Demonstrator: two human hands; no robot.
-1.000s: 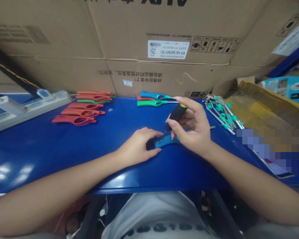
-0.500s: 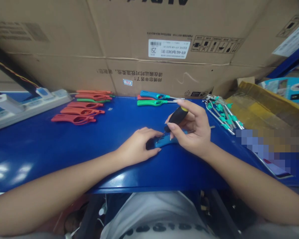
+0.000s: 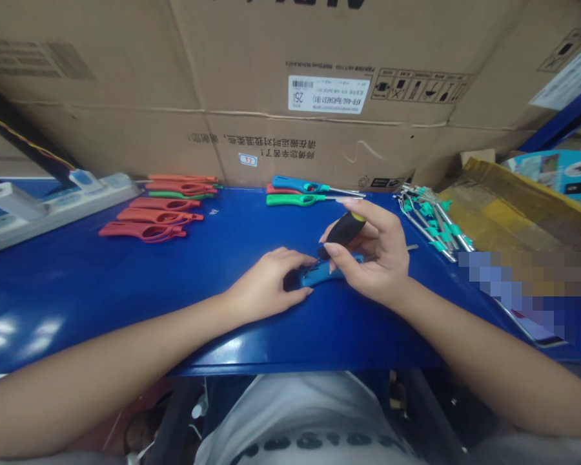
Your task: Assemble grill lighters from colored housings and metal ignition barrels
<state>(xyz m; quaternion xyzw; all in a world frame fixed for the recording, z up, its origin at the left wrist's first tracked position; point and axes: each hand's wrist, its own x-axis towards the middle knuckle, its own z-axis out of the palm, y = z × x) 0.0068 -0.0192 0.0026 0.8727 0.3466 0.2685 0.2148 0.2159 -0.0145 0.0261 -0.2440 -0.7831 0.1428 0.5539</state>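
Observation:
My left hand (image 3: 274,283) grips the near-left end of a blue lighter (image 3: 319,274), which lies on the blue table (image 3: 164,278). Thumb and fingers close around that end. In my right hand (image 3: 375,248) is a screwdriver (image 3: 346,232) with a black and yellow handle, held at a slant with its tip down at the lighter's left part. The right fingers and thumb hide much of the lighter's other end; a thin metal piece shows just past that hand. Where exactly the tip meets the lighter cannot be made out.
Red, orange and green lighter casings (image 3: 145,231) lie at the left by a white power strip (image 3: 53,210). Lighters with metal rods (image 3: 295,200) lie at the back, before a large cardboard box (image 3: 252,77). Metal rods with green parts (image 3: 436,223) are piled right, beside an open carton (image 3: 513,219).
My right hand and the screwdriver have shifted very slightly, with the handle a touch lower. My left hand and the lighter stay in place.

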